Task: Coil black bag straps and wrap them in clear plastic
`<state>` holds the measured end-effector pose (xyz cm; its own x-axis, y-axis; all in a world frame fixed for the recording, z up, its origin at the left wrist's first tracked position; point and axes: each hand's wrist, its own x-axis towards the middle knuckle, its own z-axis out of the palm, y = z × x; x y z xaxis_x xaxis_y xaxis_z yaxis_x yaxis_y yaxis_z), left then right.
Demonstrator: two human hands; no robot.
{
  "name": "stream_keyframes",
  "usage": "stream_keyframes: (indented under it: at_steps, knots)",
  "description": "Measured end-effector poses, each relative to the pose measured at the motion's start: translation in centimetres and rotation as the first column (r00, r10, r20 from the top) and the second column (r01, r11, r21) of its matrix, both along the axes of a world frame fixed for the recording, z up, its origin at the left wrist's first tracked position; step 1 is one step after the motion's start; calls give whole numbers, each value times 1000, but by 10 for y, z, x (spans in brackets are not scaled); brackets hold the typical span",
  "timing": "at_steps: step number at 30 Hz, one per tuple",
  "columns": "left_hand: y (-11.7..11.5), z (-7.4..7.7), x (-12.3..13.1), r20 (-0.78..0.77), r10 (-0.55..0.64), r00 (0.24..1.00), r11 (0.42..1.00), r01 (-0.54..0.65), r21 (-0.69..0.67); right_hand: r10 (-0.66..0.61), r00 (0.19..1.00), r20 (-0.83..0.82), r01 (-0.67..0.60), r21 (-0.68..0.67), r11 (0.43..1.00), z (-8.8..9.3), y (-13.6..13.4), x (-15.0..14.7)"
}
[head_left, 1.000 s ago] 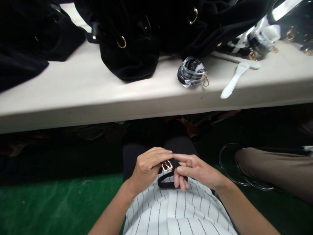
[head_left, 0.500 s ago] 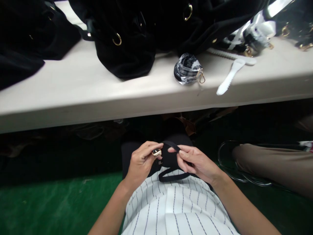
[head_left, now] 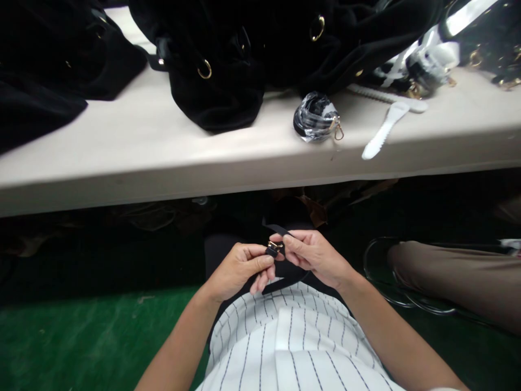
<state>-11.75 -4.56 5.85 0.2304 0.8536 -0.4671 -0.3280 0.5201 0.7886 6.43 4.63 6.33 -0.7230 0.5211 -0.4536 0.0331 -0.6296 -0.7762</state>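
We are pinching a gold buckle (head_left: 275,246) with left hand (head_left: 240,267) fingers, its black strap (head_left: 286,278) with right hand (head_left: 316,256) fingers, at 6 o'clock.

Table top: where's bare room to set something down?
Free: the table front strip between the left black bag and the middle bag; also right of the white strip. Crowded: back edge and the wrapped coil. Below, left hand and right hand hold the black strap.

Thin black strap (head_left: 285,274) with a small gold buckle (head_left: 275,247), pinched between both hands over the lap, its loose part curving down onto the striped shirt.
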Motion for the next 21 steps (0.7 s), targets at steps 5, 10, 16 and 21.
stream_keyframes:
  at_steps: [5, 10, 16, 21]
  knots:
    - [3, -2, -2, 167, -105, 980, 989, 120, -84, 125, 990, -71, -132, -115, 985, -10, -1, -3]
    - [8, -5, -5, 263, -151, 953, 978, 183, -103, 105, 982, -156, -143, -258, 955, -17, -6, 2]
    - [3, -16, -40, 170, -19, 985, 998, 31, -63, -210, 967, -147, 158, -304, 940, -20, 6, 34]
    - [-12, -31, -73, 107, 79, 991, 996, -73, -61, -405, 914, -21, 380, -306, 873, -27, 19, 71]
